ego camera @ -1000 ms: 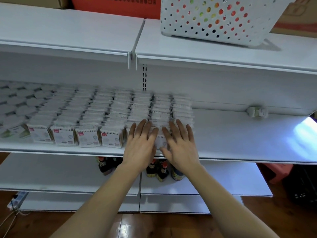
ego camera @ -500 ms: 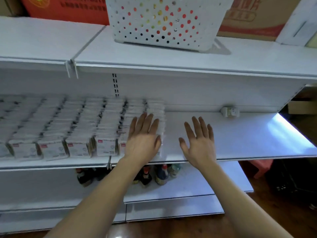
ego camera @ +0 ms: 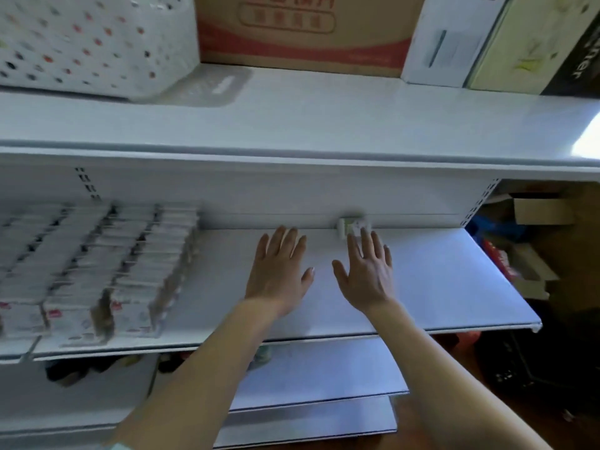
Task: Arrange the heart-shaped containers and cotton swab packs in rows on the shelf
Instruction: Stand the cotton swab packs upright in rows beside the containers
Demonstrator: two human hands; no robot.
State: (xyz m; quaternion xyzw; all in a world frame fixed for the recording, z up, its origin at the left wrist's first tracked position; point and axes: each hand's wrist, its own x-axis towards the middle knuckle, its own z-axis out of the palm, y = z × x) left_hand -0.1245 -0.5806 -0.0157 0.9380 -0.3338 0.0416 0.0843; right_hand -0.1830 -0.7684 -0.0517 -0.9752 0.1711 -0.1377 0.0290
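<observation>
Several rows of cotton swab packs [ego camera: 130,271] fill the left part of the white middle shelf [ego camera: 454,287], running from its front edge to the back wall. My left hand [ego camera: 279,271] and my right hand [ego camera: 367,274] hover flat, fingers straight and spread, over the bare shelf to the right of the packs. Neither hand holds anything. A small white and green item [ego camera: 349,227] lies at the back of the shelf, just beyond my right fingertips. No heart-shaped container shows clearly.
A white perforated basket [ego camera: 81,43] stands on the top shelf at the left, with a red and brown carton [ego camera: 302,30] and a white box [ego camera: 451,40] beside it. Bottles [ego camera: 65,371] stand on the lower shelf. Cardboard boxes [ego camera: 539,212] lie right of the shelving.
Both hands have left the front packs and moved right over the bare shelf. The camera has swung right, so the packs now sit further left in view.
</observation>
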